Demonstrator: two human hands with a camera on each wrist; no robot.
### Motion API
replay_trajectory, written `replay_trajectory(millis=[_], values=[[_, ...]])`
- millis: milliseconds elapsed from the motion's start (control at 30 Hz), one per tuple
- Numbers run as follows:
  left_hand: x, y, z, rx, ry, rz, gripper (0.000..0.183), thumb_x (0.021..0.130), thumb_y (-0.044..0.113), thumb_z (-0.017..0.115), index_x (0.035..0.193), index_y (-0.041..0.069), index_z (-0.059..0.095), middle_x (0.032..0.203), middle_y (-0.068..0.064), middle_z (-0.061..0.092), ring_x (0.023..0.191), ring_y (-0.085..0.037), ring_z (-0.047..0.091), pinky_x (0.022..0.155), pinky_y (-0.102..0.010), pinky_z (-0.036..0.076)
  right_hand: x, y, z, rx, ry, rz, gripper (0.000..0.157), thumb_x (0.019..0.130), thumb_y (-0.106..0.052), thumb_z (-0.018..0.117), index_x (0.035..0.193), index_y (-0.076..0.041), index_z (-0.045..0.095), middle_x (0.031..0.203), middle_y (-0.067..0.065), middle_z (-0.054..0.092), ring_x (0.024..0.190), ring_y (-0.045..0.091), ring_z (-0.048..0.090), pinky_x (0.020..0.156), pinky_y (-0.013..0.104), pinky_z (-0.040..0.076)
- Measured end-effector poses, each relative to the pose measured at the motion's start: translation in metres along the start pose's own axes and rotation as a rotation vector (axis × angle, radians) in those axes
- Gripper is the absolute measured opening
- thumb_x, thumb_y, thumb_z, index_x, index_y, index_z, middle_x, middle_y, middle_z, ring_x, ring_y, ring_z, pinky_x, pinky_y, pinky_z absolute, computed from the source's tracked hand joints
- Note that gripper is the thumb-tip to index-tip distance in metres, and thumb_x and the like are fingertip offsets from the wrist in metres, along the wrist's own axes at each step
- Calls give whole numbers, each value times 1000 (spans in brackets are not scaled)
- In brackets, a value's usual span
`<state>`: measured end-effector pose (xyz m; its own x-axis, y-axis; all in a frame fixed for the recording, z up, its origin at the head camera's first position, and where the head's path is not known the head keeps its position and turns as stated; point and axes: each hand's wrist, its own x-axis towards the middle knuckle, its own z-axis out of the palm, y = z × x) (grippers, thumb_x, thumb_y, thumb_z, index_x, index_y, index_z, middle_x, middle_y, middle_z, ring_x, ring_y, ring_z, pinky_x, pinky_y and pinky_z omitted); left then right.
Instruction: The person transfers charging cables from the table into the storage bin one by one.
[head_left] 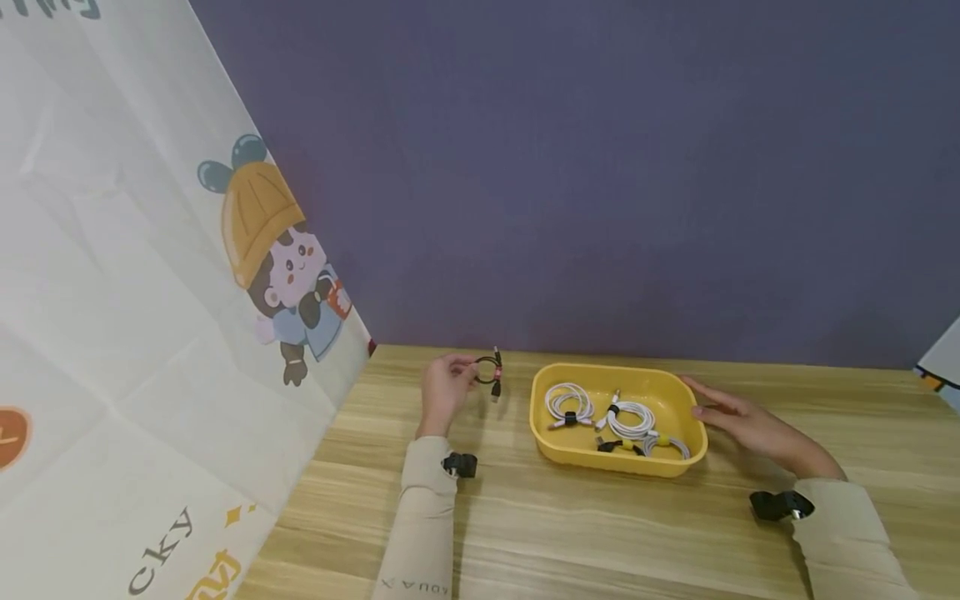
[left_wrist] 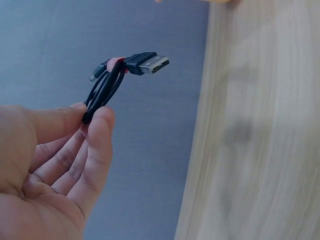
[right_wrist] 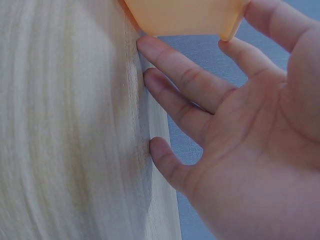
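My left hand (head_left: 444, 390) pinches a coiled black USB cable (left_wrist: 104, 90) between thumb and fingertips, held up left of the yellow bin. A pink tie (left_wrist: 116, 64) binds the coil, and its metal USB plug (left_wrist: 156, 65) points away from the hand. My right hand (head_left: 750, 427) is at the right end of the yellow plastic bin (head_left: 592, 460), thumb and index finger touching it, the other fingers spread and fairly straight. In the bin lie coiled white cables (head_left: 632, 421) with black ties, a grey cable (head_left: 671, 444) with a yellow tie, and a black plug (head_left: 606, 446).
The bin stands on a wood-grain table (head_left: 510, 533) near its back edge. Behind rises a dark blue-grey backdrop (head_left: 585, 167). A white printed sheet (head_left: 112, 292) with a cartoon figure hangs along the left side.
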<state>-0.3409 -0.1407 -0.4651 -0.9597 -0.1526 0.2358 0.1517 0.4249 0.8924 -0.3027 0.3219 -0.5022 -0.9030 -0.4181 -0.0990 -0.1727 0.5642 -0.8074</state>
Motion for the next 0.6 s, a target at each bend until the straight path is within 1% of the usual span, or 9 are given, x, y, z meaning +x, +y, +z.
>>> replay_trajectory(millis=[67, 233, 300, 433, 600], values=[[0, 3, 2, -19, -5, 5, 18, 90, 12, 67, 104, 0, 70, 88, -16, 71, 79, -39, 69, 72, -46, 62, -1, 0, 0, 0, 5, -1, 63, 102, -42, 41, 156, -28, 9, 161, 18, 10, 138, 50, 27, 102, 68, 38], [0, 9, 5, -6, -4, 39, 19, 90, 17, 68, 103, 2, 71, 89, -15, 71, 78, -33, 70, 70, -39, 63, -2, -1, 0, -3, 20, -6, 63, 103, -42, 41, 155, -28, 10, 161, 18, 10, 138, 49, 28, 103, 68, 38], [-1, 11, 6, -4, 3, 58, 19, 90, 17, 68, 102, 3, 71, 89, -16, 71, 78, -32, 70, 69, -38, 63, -2, -2, 1, -13, 32, -10, 62, 102, -42, 41, 155, -29, 11, 161, 18, 13, 137, 49, 31, 102, 68, 39], [-3, 14, 9, -19, 17, 80, 16, 89, 15, 69, 101, 5, 71, 88, -16, 71, 77, -34, 70, 69, -41, 63, -2, -3, 2, -10, 39, -10, 62, 102, -42, 43, 155, -29, 14, 161, 17, 14, 137, 49, 32, 101, 68, 39], [-4, 17, 14, -38, 9, 94, 18, 89, 16, 69, 102, 4, 71, 87, -13, 71, 78, -36, 70, 71, -44, 63, -2, -1, 3, -5, 38, 12, 62, 101, -43, 43, 155, -32, 13, 161, 17, 12, 138, 51, 28, 97, 72, 38]])
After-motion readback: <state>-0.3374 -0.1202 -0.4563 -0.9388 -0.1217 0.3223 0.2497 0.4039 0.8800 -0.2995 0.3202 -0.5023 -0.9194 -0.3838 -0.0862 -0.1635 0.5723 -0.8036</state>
